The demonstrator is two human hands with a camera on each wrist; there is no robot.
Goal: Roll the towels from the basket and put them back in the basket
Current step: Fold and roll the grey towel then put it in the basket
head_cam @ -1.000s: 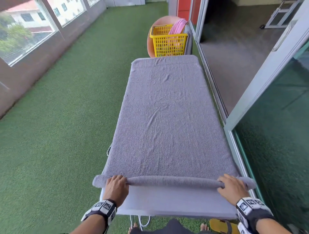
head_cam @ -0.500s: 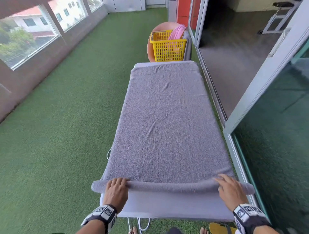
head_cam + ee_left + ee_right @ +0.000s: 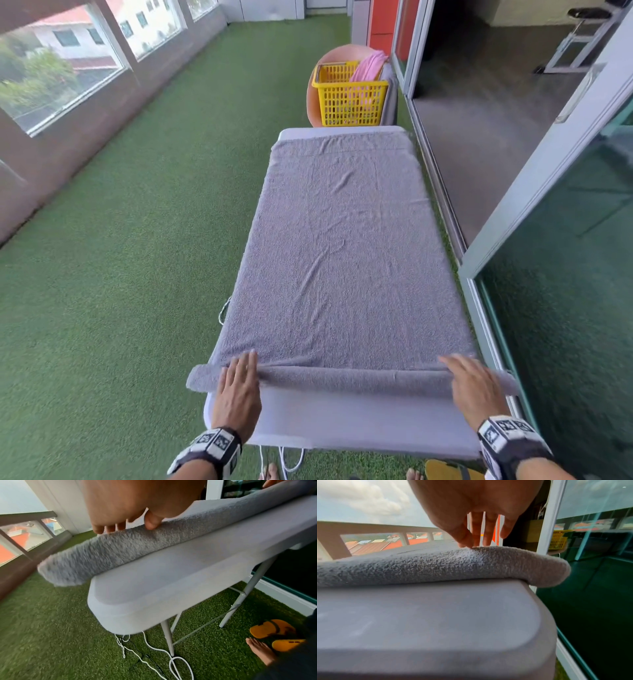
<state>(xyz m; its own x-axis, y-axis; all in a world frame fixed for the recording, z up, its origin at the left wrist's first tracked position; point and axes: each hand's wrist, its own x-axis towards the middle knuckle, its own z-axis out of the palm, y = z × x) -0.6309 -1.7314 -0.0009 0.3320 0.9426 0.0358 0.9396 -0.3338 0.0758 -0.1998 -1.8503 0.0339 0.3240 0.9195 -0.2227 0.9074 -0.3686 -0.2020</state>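
Observation:
A large grey towel point(image 3: 342, 257) lies spread along a white folding table point(image 3: 359, 421). Its near edge is rolled into a thin roll point(image 3: 352, 378) point(image 3: 137, 545) point(image 3: 436, 565) across the table's width. My left hand point(image 3: 239, 380) point(image 3: 126, 526) lies flat on the roll's left end with straight fingers. At the right end my right hand point(image 3: 469, 377) point(image 3: 481, 539) rests on the roll, fingers extended. A yellow basket point(image 3: 351, 92) with a pink towel point(image 3: 368, 66) stands beyond the table's far end.
Green artificial turf point(image 3: 137, 240) covers the floor to the left, bounded by a low wall with windows. A sliding glass door point(image 3: 548, 240) runs close along the table's right side. White cables point(image 3: 154, 655) and yellow sandals point(image 3: 274, 635) lie under the table by my bare feet.
Both hands have pushed the roll away from me, and it has grown a little thicker. The fingers went from curled over the roll to stretched out flat on it.

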